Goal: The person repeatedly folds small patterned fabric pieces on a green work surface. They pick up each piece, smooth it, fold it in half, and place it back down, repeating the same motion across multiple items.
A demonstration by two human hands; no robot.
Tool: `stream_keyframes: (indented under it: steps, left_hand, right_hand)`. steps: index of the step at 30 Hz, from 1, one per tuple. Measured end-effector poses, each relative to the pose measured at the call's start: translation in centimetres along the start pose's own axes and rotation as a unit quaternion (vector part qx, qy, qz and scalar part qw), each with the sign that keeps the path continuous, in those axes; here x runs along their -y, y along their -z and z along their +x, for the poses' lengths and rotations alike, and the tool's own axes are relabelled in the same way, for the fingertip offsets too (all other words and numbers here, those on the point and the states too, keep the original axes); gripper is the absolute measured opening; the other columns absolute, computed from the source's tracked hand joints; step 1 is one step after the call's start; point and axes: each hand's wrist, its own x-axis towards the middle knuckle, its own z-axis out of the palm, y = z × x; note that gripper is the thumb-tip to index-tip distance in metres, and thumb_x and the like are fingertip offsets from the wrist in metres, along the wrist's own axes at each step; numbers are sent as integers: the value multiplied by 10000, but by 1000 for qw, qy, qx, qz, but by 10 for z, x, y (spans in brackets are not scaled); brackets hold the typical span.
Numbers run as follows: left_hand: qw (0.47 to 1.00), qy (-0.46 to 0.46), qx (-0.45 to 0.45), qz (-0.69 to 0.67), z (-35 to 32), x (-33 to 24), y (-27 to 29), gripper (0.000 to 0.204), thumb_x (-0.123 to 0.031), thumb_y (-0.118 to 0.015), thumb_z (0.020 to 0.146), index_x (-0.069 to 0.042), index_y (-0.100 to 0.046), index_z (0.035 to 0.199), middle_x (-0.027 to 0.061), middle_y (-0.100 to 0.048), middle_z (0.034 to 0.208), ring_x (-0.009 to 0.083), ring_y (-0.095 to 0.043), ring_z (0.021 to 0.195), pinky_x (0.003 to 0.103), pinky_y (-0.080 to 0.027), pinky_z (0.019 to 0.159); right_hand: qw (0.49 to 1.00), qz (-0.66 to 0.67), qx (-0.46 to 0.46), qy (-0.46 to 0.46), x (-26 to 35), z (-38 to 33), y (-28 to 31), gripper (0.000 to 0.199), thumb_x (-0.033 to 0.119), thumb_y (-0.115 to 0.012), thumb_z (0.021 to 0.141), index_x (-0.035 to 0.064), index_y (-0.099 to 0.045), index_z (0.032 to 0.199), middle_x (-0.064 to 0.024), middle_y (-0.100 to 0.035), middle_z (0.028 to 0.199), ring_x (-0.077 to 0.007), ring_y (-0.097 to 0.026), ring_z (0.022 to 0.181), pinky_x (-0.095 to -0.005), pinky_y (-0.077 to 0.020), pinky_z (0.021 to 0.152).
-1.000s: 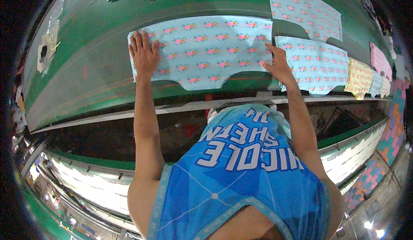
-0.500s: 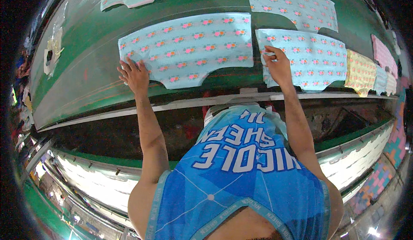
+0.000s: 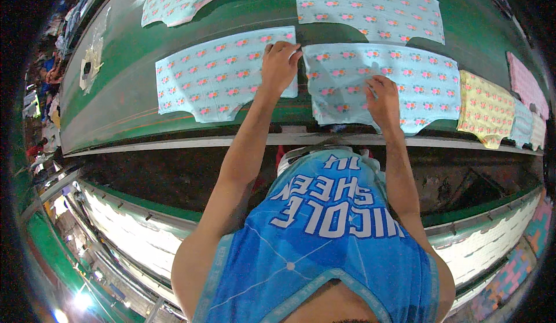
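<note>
Pale blue pink-flowered fabric panels (image 3: 220,77), yellow flowered panel (image 3: 486,109), green table (image 3: 127,109), blue jersey (image 3: 324,248)

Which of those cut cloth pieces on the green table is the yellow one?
The yellow flowered piece lies right of the light-blue piece under the right hand. The other pieces nearby are light blue or pink.

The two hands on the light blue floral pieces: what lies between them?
Between the left hand and the right hand, the head view shows only the right floral fabric piece, lying on the green table.

Both arms outstretched; fingers (image 3: 292,50) flat
</note>
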Motion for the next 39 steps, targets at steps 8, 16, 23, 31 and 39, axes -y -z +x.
stream_keyframes:
  steps: [8,16,23,31,39]
  left_hand:
    - [995,46,84,11,37,-26,-35,102,-173,-831,823,-124,-819,912,65,-747,1047,304,-637,1116,454,-463,1008]
    - [995,-16,-35,97,22,-36,-44,51,-171,-810,802,-143,-823,842,22,-752,960,288,-664,1010,460,-531,946]
    - [986,-71,-97,118,6,-36,-51,25,-157,-789,797,-132,-792,791,21,-754,930,272,-667,1005,436,-575,861]
    - [987,5,26,156,-2,-50,-51,168,-94,-656,880,-89,-661,1049,86,-767,1018,334,-658,1094,502,-515,954]
    - [974,-109,5,200,-12,-100,-42,268,-72,-576,904,-51,-633,1165,152,-725,1142,363,-645,1144,520,-507,998]
  right_hand:
    - [996,-22,-75,-39,-122,-29,58,201,107,-768,900,76,-754,1098,-135,-718,1180,-358,-662,1110,-472,-526,986]
    - [996,17,-46,-73,-132,-23,66,190,122,-769,917,67,-760,1098,-146,-725,1179,-365,-661,1122,-475,-522,1003]
    - [996,71,-22,46,-100,2,43,230,156,-723,954,36,-738,1149,-164,-717,1227,-381,-647,1176,-483,-503,1065]
    - [995,58,70,32,-95,13,28,298,204,-717,980,33,-737,1223,-142,-674,1362,-347,-600,1274,-436,-527,1054]
    - [997,51,39,48,-96,9,25,363,157,-716,952,51,-696,1299,-158,-693,1340,-383,-585,1303,-485,-459,1141]
